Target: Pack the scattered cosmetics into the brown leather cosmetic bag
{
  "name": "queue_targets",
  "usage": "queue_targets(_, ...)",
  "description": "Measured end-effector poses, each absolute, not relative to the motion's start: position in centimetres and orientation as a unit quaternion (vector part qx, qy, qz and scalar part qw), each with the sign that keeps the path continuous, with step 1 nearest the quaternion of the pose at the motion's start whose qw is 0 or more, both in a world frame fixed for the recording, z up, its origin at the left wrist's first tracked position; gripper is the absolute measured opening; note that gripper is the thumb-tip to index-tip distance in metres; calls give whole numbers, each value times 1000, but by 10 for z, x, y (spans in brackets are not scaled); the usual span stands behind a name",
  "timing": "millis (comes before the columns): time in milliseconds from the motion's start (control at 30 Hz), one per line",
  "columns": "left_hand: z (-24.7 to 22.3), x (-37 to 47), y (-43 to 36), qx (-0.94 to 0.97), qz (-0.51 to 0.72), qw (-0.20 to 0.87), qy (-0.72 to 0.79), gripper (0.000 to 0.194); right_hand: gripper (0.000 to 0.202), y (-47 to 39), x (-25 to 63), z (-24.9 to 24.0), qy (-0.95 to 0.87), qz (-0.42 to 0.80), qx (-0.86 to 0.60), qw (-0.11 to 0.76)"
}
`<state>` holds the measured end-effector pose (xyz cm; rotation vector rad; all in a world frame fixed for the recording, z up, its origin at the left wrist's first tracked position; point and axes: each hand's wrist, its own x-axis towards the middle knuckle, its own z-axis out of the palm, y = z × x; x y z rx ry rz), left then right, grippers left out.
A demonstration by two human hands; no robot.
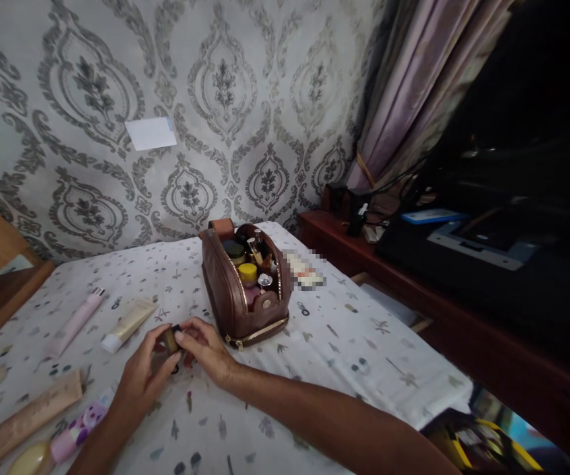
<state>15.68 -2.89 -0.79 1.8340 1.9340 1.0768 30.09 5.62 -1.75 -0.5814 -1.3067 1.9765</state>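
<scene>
Between the fingertips of both hands is a small bottle with a dark cap [171,341], brownish in the body. My left hand [149,369] grips it from the left. My right hand [208,348] closes on it from the right, thumb near the cap. Just beyond my hands stands a brown leather toiletry bag [225,290], unzipped at the top. Inside it I see a yellow-lidded jar [248,273], a dark round jar [234,251] and several small bottles. A cream tube with a white cap [129,323] lies left of my hands.
On the patterned white sheet [245,415] lie a pink tube [76,323], a long beige tube [30,419] and a purple-and-white item [80,429]. A reddish wooden stand [438,356] with a large dark screen [537,171] lines the right side. Patterned wallpaper rises behind.
</scene>
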Motion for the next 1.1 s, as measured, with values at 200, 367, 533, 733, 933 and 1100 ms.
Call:
queue_targets(200,-8,162,-27,619,395,149,663,47,50,57,302,-17,-501,765,-216,342)
queue_targets(367,-9,163,-27,601,416,154,665,49,49,57,301,-16,-496,765,-219,348)
queue_targets(533,-6,163,-21,565,463,160,664,51,56,59,298,-17,-466,785,-217,345)
queue_targets(733,6,180,7,384,602,240,658,60,60,61,296,-17,-419,807,-212,359)
queue_targets(933,4,198,44,237,719,310,575,58,64,60,295,-17,-406,813,-213,360)
queue_targets(1100,7,204,34,278,674,343,593,60,61,58,297,-16,-412,809,-213,361)
